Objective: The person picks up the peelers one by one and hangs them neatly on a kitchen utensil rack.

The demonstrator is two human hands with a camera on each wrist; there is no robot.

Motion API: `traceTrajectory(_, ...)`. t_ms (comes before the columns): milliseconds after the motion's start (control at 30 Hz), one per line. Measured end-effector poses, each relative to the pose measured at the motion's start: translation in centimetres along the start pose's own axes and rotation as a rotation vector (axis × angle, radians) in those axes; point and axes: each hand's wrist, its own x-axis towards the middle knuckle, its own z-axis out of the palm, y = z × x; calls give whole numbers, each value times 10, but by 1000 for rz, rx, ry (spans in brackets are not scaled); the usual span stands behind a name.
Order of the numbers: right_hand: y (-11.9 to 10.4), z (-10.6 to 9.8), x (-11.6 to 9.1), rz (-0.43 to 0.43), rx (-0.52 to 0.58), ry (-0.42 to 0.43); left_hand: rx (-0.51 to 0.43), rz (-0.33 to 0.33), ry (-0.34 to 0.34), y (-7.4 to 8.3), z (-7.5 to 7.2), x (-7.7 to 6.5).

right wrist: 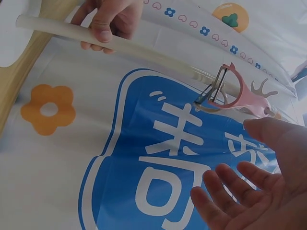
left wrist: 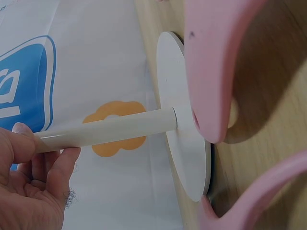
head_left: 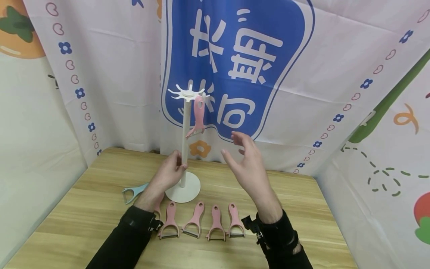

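A white rack with a ring of hooks on top (head_left: 188, 92) stands upright on its round base. My left hand (head_left: 168, 171) grips the lower half of its pole (left wrist: 110, 128) between thumb and fingers. From one hook on the right side hangs a pink peeler (head_left: 199, 112), its blade end downward. To the right of the rack my right hand (head_left: 250, 160) is raised with spread fingers, holding nothing. In the right wrist view its thumb is close below the hanging peeler's handle (right wrist: 252, 101).
In front of the base lies a row of several pink peelers (head_left: 216, 217), one partly hidden by my left wrist. A light blue peeler (head_left: 137, 190) lies left of that forearm. Behind the wooden table (head_left: 285, 209) hangs a printed cloth (head_left: 127, 74).
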Motion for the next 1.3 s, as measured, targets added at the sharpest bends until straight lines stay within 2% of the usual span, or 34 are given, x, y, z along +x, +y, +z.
traceTrajectory(233,10,-3,-12,25,-55,-24,-14,-13,-5,2,0,-1)
traceTrajectory(767,40,-5,-39,121,-73,-118,-15,-19,-5,5,0,-2)
traceTrajectory(1300,68,-3,-62,163,-196,-189,13,-30,-1,5,0,-1)
